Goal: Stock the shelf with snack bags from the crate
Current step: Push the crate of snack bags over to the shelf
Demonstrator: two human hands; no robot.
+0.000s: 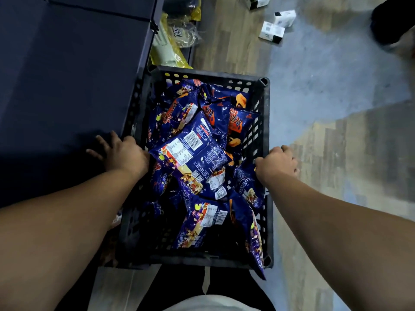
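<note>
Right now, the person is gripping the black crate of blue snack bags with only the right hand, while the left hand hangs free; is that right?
Not quite: the head view shows both hands on the black crate of blue snack bags, the left hand on its left rim and the right hand curled over its right rim.
</note>
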